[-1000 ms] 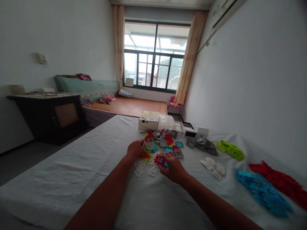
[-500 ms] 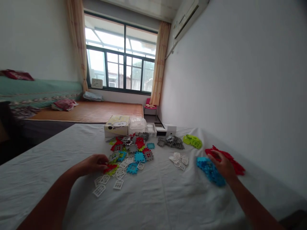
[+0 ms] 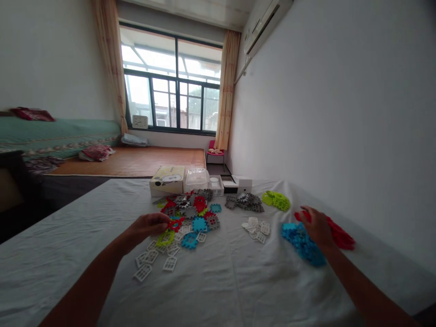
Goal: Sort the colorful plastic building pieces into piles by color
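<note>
Box [image 3: 162,185] print is illegible. Left of the blue pile [image 3: 295,240], the left hand [image 3: 152,223] pinches a red piece [image 3: 176,223]; the right hand [image 3: 318,227] curls beside that pile, hold unclear.

- White walls [image 3: 323,100] stand in soft shade under a pale ceiling [image 3: 211,11].
- Daylight comes through a wide, dark-framed window [image 3: 176,102]; a square clock [image 3: 140,121] sits at its lower left.
- Peach curtains [image 3: 228,91] hang on either side.
- An air conditioner [image 3: 263,28] is mounted high on the right.
- A low bed [image 3: 160,158] with a brown surface lies below the window.
- A pinkish-red chair [image 3: 215,152] stands beside it.
- Pale cloth [image 3: 238,281] covers the foreground.
</note>
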Demonstrator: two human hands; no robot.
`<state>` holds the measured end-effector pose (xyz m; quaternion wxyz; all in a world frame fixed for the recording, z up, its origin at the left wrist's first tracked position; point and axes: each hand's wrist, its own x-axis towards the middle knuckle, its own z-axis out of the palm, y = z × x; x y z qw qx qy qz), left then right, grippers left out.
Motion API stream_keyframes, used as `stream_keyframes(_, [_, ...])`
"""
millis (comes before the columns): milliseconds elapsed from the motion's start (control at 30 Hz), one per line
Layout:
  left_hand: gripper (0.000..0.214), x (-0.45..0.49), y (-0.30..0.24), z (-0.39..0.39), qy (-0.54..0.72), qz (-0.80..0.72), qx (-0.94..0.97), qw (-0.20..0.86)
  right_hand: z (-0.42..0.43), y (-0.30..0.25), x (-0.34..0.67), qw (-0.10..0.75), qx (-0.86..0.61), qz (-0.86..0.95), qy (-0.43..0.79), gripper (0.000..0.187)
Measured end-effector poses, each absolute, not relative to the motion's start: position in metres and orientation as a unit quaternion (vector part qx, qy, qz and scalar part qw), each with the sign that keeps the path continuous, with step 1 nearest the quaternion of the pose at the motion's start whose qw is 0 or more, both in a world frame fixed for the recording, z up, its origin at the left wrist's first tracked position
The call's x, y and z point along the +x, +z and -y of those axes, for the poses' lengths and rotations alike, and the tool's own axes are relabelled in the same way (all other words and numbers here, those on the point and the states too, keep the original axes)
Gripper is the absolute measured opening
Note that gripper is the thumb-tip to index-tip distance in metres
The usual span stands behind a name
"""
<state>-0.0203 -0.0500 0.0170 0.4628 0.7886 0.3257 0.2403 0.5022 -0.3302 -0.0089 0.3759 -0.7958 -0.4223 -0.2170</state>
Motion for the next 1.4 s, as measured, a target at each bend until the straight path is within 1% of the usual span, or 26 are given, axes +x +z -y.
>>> stream_keyframes(33, [0.043, -0.011, 0.013, 0.054, 0.256, -0.308, 0.796, 0.454, 0.314, -0.006, 0.470, 0.412, -0.775, 0.453, -0.157, 0.041])
stream_keyframes(100, [0.032, 0.006, 0.003, 0.063, 0.284, -0.267, 0.819, 0.420, 0.285, -0.004, 0.402, 0.468, -0.722, 0.509, 0.014, 0.037])
stream_keyframes(200, [0.024, 0.025, -0.006, 0.081, 0.306, -0.202, 0.844, 0.391, 0.253, -0.005, 0.309, 0.478, -0.633, 0.569, 0.217, 0.030])
stream_keyframes(300, [0.020, 0.032, -0.004, 0.098, 0.318, -0.154, 0.847, 0.397, 0.236, -0.003, 0.250, 0.461, -0.578, 0.577, 0.346, 0.032])
stream_keyframes(367, [0.019, 0.032, 0.001, 0.106, 0.320, -0.137, 0.852, 0.392, 0.230, 0.001, 0.230, 0.450, -0.570, 0.574, 0.377, 0.035])
stream_keyframes(500, [0.018, 0.031, 0.006, 0.112, 0.303, -0.118, 0.872, 0.365, 0.228, 0.001, 0.228, 0.443, -0.581, 0.594, 0.337, 0.029])
stream_keyframes(600, [0.019, 0.031, -0.001, 0.105, 0.306, -0.124, 0.874, 0.358, 0.231, -0.006, 0.258, 0.457, -0.596, 0.596, 0.286, 0.026])
stream_keyframes(733, [0.025, 0.027, -0.015, 0.083, 0.315, -0.154, 0.877, 0.327, 0.249, -0.008, 0.351, 0.508, -0.649, 0.536, 0.183, 0.031])
stream_keyframes(800, [0.025, 0.024, -0.020, 0.072, 0.321, -0.173, 0.882, 0.299, 0.270, -0.005, 0.416, 0.526, -0.686, 0.489, 0.114, 0.036])
stream_keyframes(833, [0.024, 0.023, -0.021, 0.068, 0.322, -0.182, 0.883, 0.289, 0.283, -0.004, 0.451, 0.525, -0.721, 0.449, 0.048, 0.039])
stream_keyframes(900, [0.024, 0.022, -0.023, 0.063, 0.320, -0.193, 0.886, 0.274, 0.313, -0.005, 0.518, 0.475, -0.798, 0.360, -0.088, 0.041])
stream_keyframes(933, [0.024, 0.022, -0.024, 0.062, 0.318, -0.197, 0.888, 0.267, 0.329, -0.008, 0.548, 0.437, -0.833, 0.309, -0.140, 0.040])
stream_keyframes(1000, [0.024, 0.021, -0.025, 0.060, 0.315, -0.205, 0.892, 0.250, 0.358, -0.017, 0.598, 0.371, -0.877, 0.245, -0.180, 0.039])
stream_keyframes(1067, [0.024, 0.020, -0.027, 0.058, 0.313, -0.213, 0.897, 0.229, 0.379, -0.026, 0.631, 0.326, -0.902, 0.219, -0.181, 0.036])
stream_keyframes(1133, [0.023, 0.019, -0.027, 0.056, 0.309, -0.216, 0.904, 0.200, 0.388, -0.031, 0.646, 0.293, -0.912, 0.219, -0.186, 0.033])
stream_keyframes(1233, [0.022, 0.018, -0.025, 0.057, 0.302, -0.205, 0.919, 0.151, 0.377, -0.026, 0.640, 0.269, -0.904, 0.225, -0.244, 0.034])
stream_keyframes(1300, [0.022, 0.020, -0.023, 0.063, 0.290, -0.185, 0.930, 0.128, 0.351, -0.018, 0.617, 0.280, -0.885, 0.264, -0.261, 0.036])
stream_keyframes(1400, [0.022, 0.025, -0.020, 0.075, 0.251, -0.147, 0.951, 0.106, 0.295, -0.007, 0.550, 0.325, -0.831, 0.406, -0.196, 0.032])
